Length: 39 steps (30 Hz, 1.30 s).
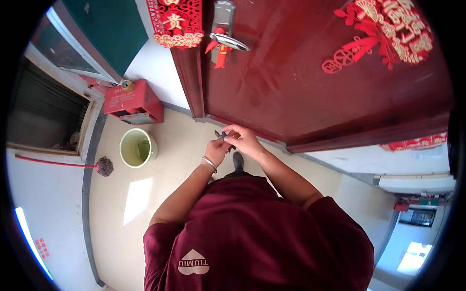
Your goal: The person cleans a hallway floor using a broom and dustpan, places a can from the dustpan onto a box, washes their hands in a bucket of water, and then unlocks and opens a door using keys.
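My left hand (216, 151), with a silver bracelet at the wrist, is closed on a small bunch of keys (220, 136) in front of my body. My right hand (243, 140) meets it there, its fingers pinched on the same bunch. A flat metal piece sticks out to the left, and a bit of blue shows by the fingertips. Beyond the hands stands a dark red door (291, 82), shut, with a silver lever handle (230, 42) that has a red ornament tied on it.
Left of the door sits a red box (133, 102) with a can (127, 86) on top. A pale green bucket (138, 148) stands on the tiled floor, and a mop (104, 166) with a red handle lies farther left. Red paper decorations (175, 22) hang by the door.
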Each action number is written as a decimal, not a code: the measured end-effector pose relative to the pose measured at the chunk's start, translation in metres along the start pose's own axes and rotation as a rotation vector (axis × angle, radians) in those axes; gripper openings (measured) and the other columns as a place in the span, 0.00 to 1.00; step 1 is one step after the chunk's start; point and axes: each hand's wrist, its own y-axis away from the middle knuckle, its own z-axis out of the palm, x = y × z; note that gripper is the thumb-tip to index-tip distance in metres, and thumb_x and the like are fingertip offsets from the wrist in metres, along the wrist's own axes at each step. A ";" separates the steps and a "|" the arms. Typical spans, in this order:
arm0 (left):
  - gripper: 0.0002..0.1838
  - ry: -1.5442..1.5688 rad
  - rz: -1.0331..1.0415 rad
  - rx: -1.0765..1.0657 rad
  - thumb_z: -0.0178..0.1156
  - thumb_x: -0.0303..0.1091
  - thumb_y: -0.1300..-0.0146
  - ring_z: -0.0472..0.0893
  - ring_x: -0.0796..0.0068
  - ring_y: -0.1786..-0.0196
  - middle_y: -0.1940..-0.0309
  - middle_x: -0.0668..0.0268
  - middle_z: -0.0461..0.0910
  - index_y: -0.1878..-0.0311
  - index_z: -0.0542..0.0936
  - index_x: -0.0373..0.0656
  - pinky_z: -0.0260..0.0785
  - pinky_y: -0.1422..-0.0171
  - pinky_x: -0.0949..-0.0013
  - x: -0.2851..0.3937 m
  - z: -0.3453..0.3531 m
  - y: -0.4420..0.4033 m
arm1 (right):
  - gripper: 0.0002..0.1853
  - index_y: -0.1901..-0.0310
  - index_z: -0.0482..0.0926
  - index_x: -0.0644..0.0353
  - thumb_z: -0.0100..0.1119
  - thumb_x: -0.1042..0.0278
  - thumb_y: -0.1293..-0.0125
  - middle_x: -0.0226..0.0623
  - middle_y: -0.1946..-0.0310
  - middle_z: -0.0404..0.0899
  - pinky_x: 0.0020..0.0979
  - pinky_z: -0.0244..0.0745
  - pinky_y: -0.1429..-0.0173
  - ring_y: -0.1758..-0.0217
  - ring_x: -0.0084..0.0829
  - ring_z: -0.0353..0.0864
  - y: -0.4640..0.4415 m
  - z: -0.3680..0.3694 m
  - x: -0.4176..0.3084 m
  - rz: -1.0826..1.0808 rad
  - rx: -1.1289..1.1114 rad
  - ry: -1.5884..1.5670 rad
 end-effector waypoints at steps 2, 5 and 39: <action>0.14 -0.049 0.022 0.041 0.54 0.37 0.43 0.70 0.82 0.77 0.83 0.67 0.75 0.72 0.79 0.34 0.63 0.72 0.76 0.007 -0.003 0.000 | 0.12 0.56 0.74 0.61 0.54 0.74 0.43 0.27 0.71 0.75 0.22 0.70 0.61 0.67 0.16 0.71 -0.011 0.000 0.002 0.012 -0.068 0.021; 0.14 -0.130 0.010 0.021 0.54 0.37 0.42 0.73 0.81 0.71 0.76 0.68 0.77 0.64 0.79 0.35 0.66 0.66 0.77 0.018 -0.010 -0.001 | 0.09 0.60 0.75 0.64 0.52 0.72 0.42 0.31 0.70 0.76 0.22 0.69 0.66 0.69 0.16 0.72 -0.041 0.005 0.028 -0.061 -0.031 -0.086; 0.17 -0.015 -0.804 0.767 0.50 0.33 0.45 0.78 0.70 0.67 0.70 0.60 0.79 0.54 0.75 0.36 0.71 0.63 0.71 -0.242 -0.079 0.330 | 0.07 0.64 0.76 0.60 0.57 0.70 0.43 0.26 0.79 0.74 0.17 0.57 0.80 0.82 0.14 0.65 -0.247 -0.038 -0.044 -0.031 0.412 -0.372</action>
